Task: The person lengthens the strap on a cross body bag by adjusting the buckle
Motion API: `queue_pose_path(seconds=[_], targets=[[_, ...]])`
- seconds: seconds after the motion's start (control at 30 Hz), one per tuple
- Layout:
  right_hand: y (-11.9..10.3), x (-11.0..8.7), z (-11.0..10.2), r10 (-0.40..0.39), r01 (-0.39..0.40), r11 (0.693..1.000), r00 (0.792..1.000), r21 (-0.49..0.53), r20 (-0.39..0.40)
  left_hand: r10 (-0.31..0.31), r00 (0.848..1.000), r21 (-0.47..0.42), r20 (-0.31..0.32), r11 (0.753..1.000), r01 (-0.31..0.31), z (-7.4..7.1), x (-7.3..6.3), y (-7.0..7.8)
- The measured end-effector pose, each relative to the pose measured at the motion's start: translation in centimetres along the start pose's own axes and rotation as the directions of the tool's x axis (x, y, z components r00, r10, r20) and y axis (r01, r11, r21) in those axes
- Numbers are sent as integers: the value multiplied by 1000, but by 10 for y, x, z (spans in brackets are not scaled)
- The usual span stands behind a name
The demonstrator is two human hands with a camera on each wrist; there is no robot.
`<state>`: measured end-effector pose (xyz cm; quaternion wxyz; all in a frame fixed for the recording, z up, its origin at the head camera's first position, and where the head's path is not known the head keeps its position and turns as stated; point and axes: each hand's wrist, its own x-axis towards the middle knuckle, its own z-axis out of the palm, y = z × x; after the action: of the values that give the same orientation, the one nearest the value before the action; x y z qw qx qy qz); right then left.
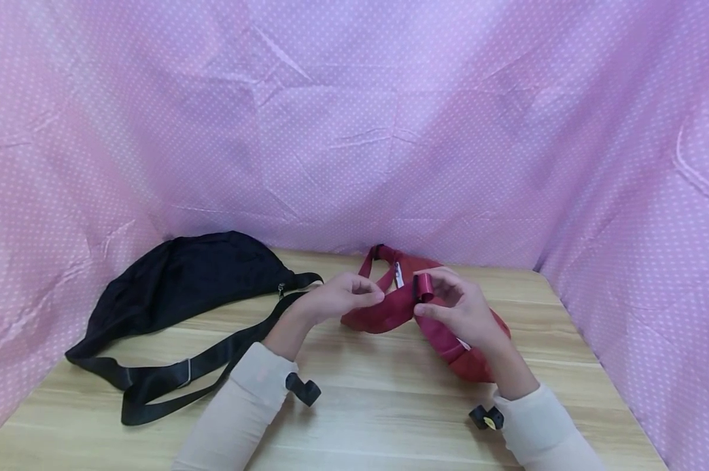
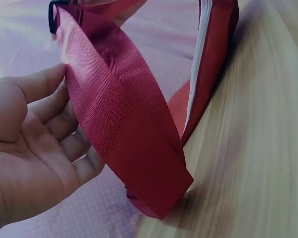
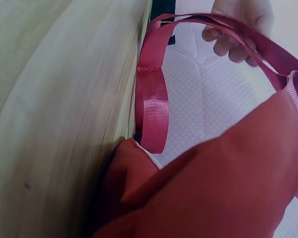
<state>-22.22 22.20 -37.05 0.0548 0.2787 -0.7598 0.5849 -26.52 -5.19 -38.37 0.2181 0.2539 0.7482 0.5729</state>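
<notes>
A red waist bag [image 1: 475,363] with a white zipper stands on the table, its crimson webbing strap [image 1: 384,318] lifted in front of it. Thumb and fingers of my left hand [image 1: 338,299] pinch the strap's edge; in the left wrist view the strap [image 2: 114,124] hangs folded in two layers beside the palm. My right hand [image 1: 469,313] holds the strap at a black slider buckle [image 1: 416,288], where a short loop of webbing sticks out between thumb and fingers. In the right wrist view the red bag's fabric [image 3: 223,183] hides most of that hand.
A black waist bag [image 1: 195,288] lies at the left, its black strap [image 1: 154,386] trailing toward the front, partly behind my left forearm. Pink dotted cloth [image 1: 354,131] walls in the wooden table [image 1: 378,418] at the back and sides.
</notes>
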Motion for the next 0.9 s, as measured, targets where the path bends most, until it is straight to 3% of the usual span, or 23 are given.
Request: queue_pose_path(seconds=[0.17, 0.43, 0.7, 0.9], targets=[[1, 0, -1, -19, 18, 1000, 999, 21, 40, 48, 998, -13, 47, 999, -47, -3, 0, -2], [4, -1, 3, 16, -17, 1000, 991, 13, 134, 62, 995, -73, 74, 996, -57, 2, -2, 5], [3, -2, 8, 116, -111, 993, 984, -45, 139, 48, 999, -100, 26, 994, -45, 12, -3, 14], [3, -2, 7, 146, -146, 989, 987, -7, 69, 32, 999, -137, 1, 990, -32, 17, -1, 15]])
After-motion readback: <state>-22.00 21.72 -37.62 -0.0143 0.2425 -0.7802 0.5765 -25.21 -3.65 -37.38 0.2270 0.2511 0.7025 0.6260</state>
